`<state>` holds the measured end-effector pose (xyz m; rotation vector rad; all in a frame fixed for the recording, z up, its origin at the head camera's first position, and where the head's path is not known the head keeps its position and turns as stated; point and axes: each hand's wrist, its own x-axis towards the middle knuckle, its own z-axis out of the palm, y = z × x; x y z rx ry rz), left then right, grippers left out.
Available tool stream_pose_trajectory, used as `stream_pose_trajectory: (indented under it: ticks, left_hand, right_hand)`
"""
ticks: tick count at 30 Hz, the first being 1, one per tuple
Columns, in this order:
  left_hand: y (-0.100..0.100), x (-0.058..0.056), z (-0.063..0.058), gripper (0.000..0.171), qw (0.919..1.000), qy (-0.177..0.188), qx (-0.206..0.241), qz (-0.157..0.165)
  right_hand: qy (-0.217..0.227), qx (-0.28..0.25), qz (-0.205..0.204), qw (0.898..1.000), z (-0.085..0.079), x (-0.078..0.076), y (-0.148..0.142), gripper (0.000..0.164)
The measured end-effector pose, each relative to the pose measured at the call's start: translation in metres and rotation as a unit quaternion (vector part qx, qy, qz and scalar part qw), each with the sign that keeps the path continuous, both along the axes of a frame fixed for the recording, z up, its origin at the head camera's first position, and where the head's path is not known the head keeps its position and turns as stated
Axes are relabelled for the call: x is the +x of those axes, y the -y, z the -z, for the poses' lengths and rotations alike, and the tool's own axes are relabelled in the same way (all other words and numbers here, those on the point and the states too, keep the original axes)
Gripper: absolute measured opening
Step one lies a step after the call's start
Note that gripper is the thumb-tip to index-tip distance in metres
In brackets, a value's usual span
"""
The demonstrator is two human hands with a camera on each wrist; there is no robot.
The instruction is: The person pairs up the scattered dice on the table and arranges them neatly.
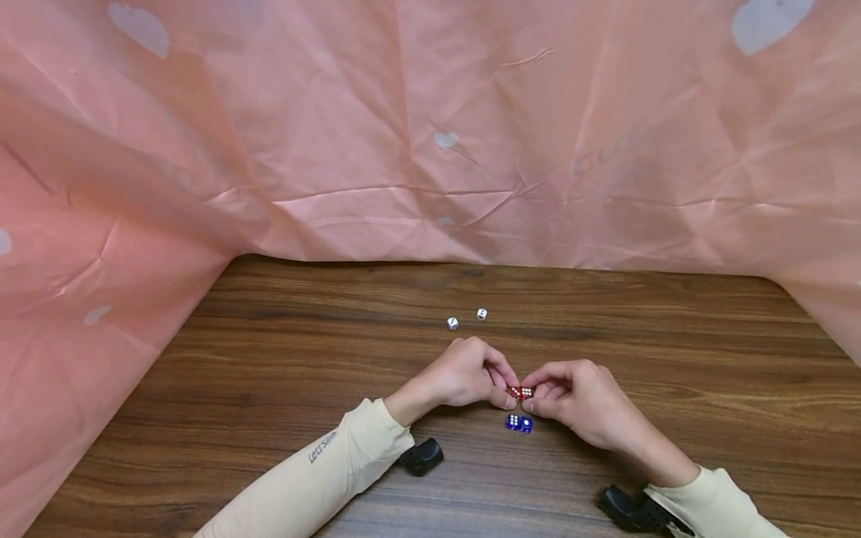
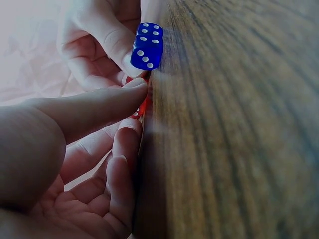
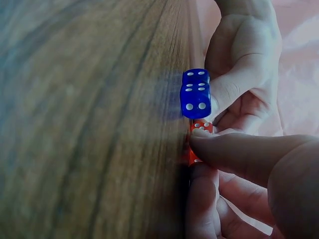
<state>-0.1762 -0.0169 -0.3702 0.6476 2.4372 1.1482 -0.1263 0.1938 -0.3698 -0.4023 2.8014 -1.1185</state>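
Two red dice stand side by side on the wooden table. My left hand (image 1: 464, 373) pinches the left red die (image 1: 515, 392) between thumb and fingers, and my right hand (image 1: 588, 400) pinches the right red die (image 1: 528, 392) the same way. Fingertips partly cover both in the wrist views, where bits of red show at a die (image 2: 142, 107) and a die (image 3: 202, 124). On the near side of the hands sit two blue dice, a left one (image 1: 513, 422) and a right one (image 1: 526, 424), close together and untouched.
Beyond my left hand lie two white dice, one (image 1: 453, 323) slightly left and nearer, the other (image 1: 481, 314) farther back. A pink cloth (image 1: 377, 149) with pale hearts hangs behind and beside the wooden table (image 1: 269, 336). Black devices (image 1: 422, 457) sit at both wrists.
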Motion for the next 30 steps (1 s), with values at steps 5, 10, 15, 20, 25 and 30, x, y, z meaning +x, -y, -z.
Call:
stream_pose_trajectory:
  ticks: [5, 10, 15, 20, 25, 30]
  left_hand:
    - [0.001, 0.000, 0.002, 0.017, 1.0000, 0.006, 0.002, -0.001]
    - [0.002, 0.000, 0.002, 0.017, 1.0000, 0.006, 0.000, -0.001]
    - [0.002, 0.000, 0.002, 0.017, 1.0000, 0.004, -0.002, -0.002]
    - [-0.001, 0.000, 0.003, 0.016, 1.0000, 0.001, -0.001, -0.001]
    - [-0.002, -0.001, 0.002, 0.016, 1.0000, -0.002, -0.002, -0.002]
    - [0.000, -0.002, 0.002, 0.016, 1.0000, -0.001, -0.005, -0.004]
  right_hand:
    - [0.030, -0.039, -0.015, 0.999, 0.003, -0.002, -0.003, 0.024]
    - [0.057, -0.078, -0.029, 0.995, 0.003, -0.003, -0.005, 0.027]
    - [0.066, -0.095, -0.038, 0.993, -0.002, -0.005, -0.010, 0.030]
    - [0.032, -0.066, -0.011, 0.997, -0.014, -0.010, -0.019, 0.029]
    - [-0.025, -0.015, 0.009, 1.000, -0.026, -0.026, -0.023, 0.027]
    - [-0.054, 0.020, 0.006, 0.998, -0.030, -0.051, -0.019, 0.029]
